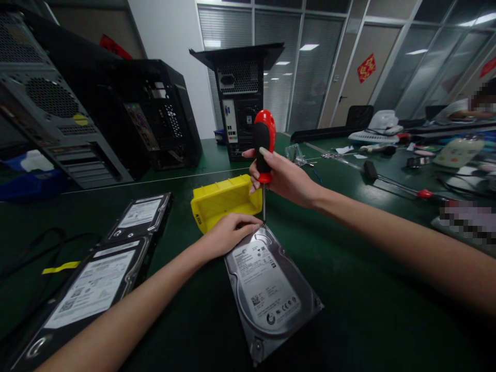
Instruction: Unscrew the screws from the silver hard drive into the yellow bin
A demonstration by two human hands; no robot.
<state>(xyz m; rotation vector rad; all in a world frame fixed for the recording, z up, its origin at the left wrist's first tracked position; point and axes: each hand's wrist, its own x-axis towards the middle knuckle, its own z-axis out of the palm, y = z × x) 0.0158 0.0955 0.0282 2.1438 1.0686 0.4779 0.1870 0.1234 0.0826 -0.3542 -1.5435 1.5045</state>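
Observation:
A silver hard drive (271,289) with a white label lies flat on the green table, its far end under my left hand (228,232). The fingers of that hand press on the drive's far left corner, near the screwdriver tip. My right hand (279,173) is wrapped round the red and black handle of a screwdriver (264,139). The screwdriver stands upright, its shaft pointing down at the drive's far edge. Just behind my left hand is a yellow plastic bin (227,199).
Two more hard drives (96,289) lie at the left. Computer cases (170,113) stand at the back left, another case (240,98) at the back centre. Tools, including a red-handled screwdriver (425,194), and cables lie at the right. A person (461,109) sits at the far right.

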